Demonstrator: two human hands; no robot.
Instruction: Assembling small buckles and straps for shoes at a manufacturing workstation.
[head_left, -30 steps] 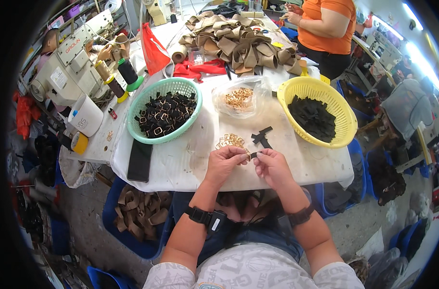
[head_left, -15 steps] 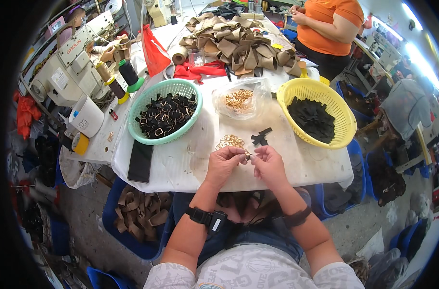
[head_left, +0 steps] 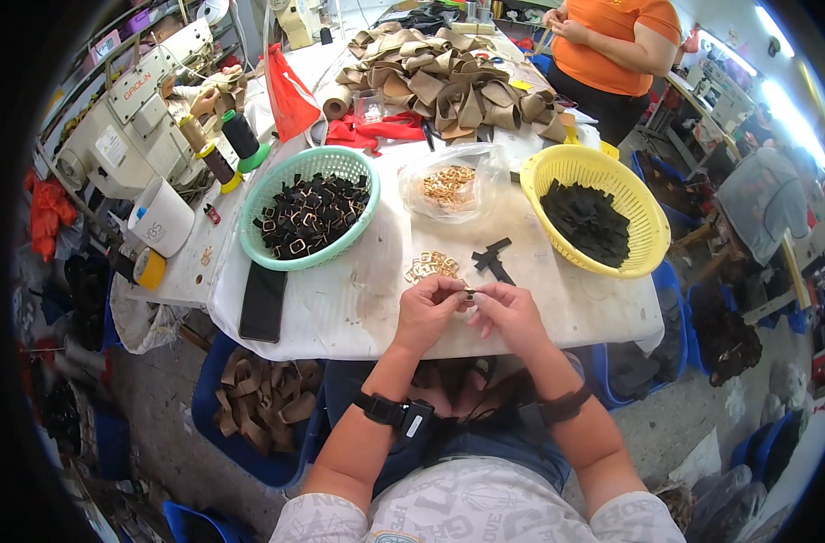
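Over the front of the white-covered table, my left hand [head_left: 425,315] and my right hand [head_left: 514,319] meet with fingertips pinched. Between them is a small black strip with a bit of gold metal, seemingly a ring [head_left: 469,294], mostly hidden by the fingers. Just beyond my left fingers lies a small pile of gold square rings [head_left: 432,264]. Several short black strips [head_left: 494,261] lie crossed beyond my right hand. A green basket [head_left: 254,210] at left holds black strips looped on gold rings. The yellow basket [head_left: 648,217] at right holds plain black strips.
A clear plastic bag [head_left: 485,172] of gold rings sits between the baskets. A black phone [head_left: 262,305] lies at the table's left edge. Behind is a heap of brown pieces [head_left: 448,86]. A sewing machine [head_left: 132,118] and a co-worker in orange [head_left: 616,45] flank the table.
Both hands have shifted slightly, with the small piece still between their fingertips. My right hand's fingers have turned inward. A black strip on the table shows more fully beyond it.
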